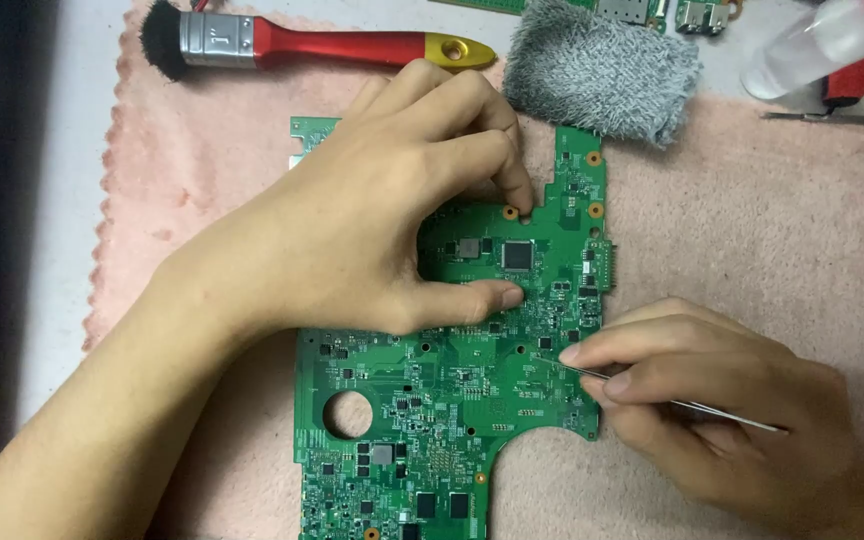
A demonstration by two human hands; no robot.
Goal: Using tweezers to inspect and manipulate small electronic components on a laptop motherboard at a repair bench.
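Left hand (382, 230) presses the green circuit board (432, 420) flat at frame centre, gripping nothing; right hand (712, 400) pinches metal tweezers (672, 400) (tips on board), pink cloth (752, 250) cushioning beneath

Both forearms are seen bare to the frame edge; no sleeves, gloves, rings, watch or wristband are worn. The left hand (352, 220) and right hand (712, 400) are uncovered. Fingernails are kept short and unpainted. No marks or bandages are noted on either hand.
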